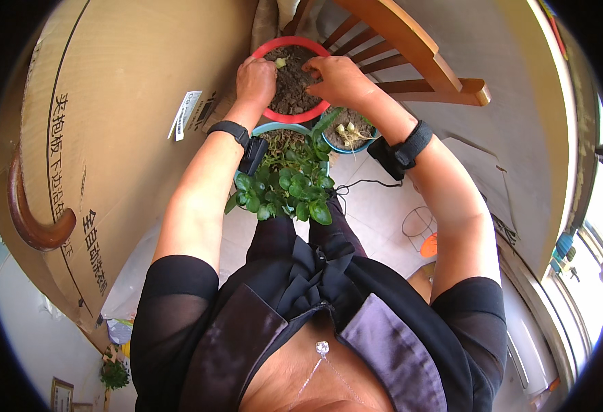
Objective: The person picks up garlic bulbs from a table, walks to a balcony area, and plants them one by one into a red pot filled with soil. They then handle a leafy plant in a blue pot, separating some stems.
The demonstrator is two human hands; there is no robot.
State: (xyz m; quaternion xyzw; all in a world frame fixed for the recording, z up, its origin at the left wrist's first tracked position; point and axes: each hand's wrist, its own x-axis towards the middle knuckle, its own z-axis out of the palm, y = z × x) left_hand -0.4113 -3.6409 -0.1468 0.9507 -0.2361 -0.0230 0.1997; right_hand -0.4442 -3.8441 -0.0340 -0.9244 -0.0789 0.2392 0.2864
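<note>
A round red pot (296, 118) of brown soil (292, 98) stands in front of me. My left hand (257, 80) is at its left rim, fingers curled; whether it holds anything is hidden. A small pale-green plant piece (280, 63) sticks out of the soil beside it. My right hand (335, 77) reaches over the right side of the soil, thumb and fingers apart, with nothing seen between them. Nearer me, a light-blue pot (280, 125) bears a leafy green plant (301, 188). Right of it, rooted pale bulbs (350, 133) lie on soil in a smaller blue pot (338, 150).
A large cardboard box (141, 103) bearing writing stands at the left, with a curved wooden handle (41, 232) by it. A wooden chair (409, 36) is behind the pots at the right. A black cable (368, 181) hangs over the tiled floor (368, 206).
</note>
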